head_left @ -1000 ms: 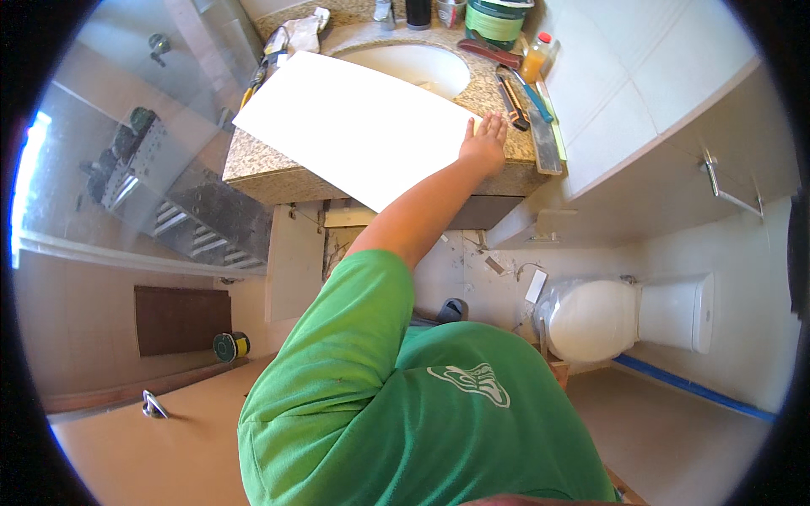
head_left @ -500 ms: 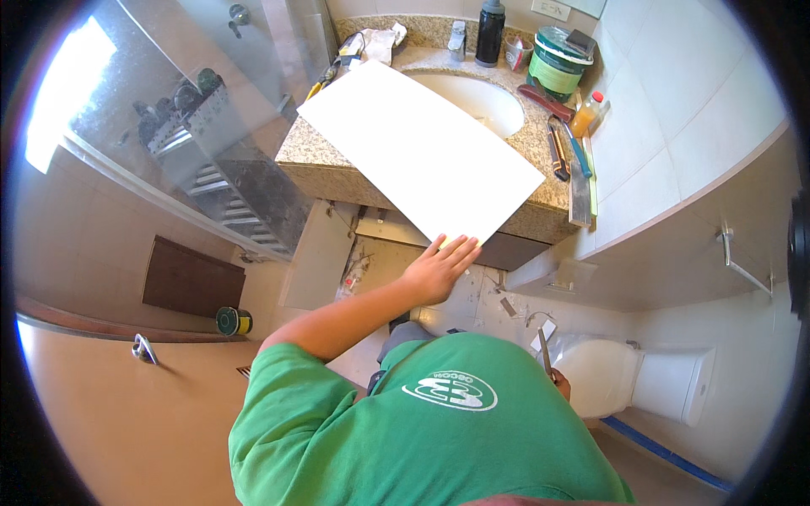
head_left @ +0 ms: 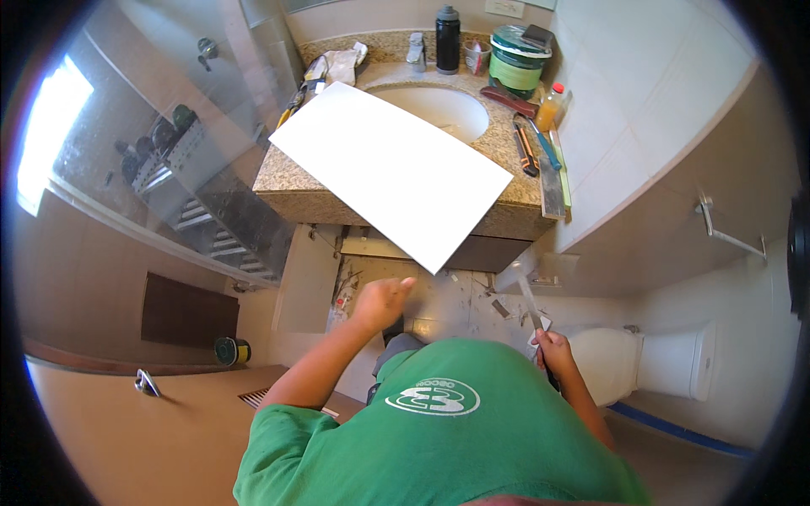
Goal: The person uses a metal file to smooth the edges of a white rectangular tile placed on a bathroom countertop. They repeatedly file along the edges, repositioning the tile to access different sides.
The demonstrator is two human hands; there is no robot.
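A white rectangular panel (head_left: pixel 392 173) lies slantwise over the granite countertop (head_left: pixel 291 173), covering part of the sink, with its near corner jutting past the front edge. My left hand (head_left: pixel 384 302) is just below that corner, apart from the panel, its fingers curled in and nothing seen in them. At my right side, my right hand (head_left: pixel 553 350) grips what looks like a hammer (head_left: pixel 530 302) with a pale metal shaft pointing forward. Its head is blurred, and the grip is partly hidden by my fingers.
A utility knife (head_left: pixel 526 150), a metal straightedge (head_left: pixel 551 190) and a small orange bottle (head_left: pixel 550 108) lie or stand on the counter's right. Behind are a green bucket (head_left: pixel 516 72) and a black bottle (head_left: pixel 447 42). A toilet (head_left: pixel 607 364) stands right; debris litters the floor.
My left hand has come off the panel's near corner and drawn back left, fingers curling. My right hand has brought the hammer up and forward into fuller view. The whole view has shifted slightly.
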